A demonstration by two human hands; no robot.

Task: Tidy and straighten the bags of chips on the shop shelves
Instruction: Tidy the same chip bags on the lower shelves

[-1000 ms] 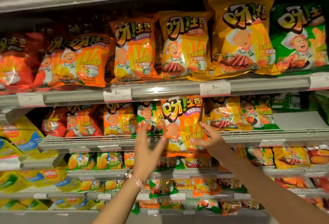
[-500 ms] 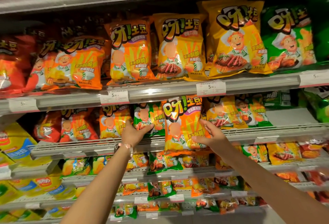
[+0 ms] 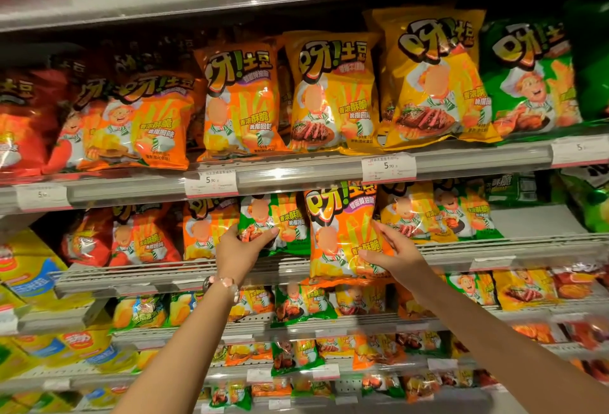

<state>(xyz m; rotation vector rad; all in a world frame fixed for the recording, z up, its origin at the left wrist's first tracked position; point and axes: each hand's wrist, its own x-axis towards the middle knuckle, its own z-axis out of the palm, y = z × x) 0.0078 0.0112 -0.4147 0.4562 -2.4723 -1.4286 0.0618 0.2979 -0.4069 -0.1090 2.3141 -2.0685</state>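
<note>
Head view: your left hand [image 3: 238, 250] has moved over to grip the green bag [image 3: 276, 224], while your right-hand fingers [image 3: 384, 235] still hold the orange bag [image 3: 342, 232].

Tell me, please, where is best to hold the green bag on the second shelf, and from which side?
Probably by its lower left edge, from the front. The green bag stands upright facing out, orange bags crowd both sides, and the shelf above covers its top. The left hand already grips there.

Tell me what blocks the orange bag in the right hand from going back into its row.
The green bag gripped by the left hand sits in front of the orange bags left of it. The right hand holds the orange bag out front.
</note>
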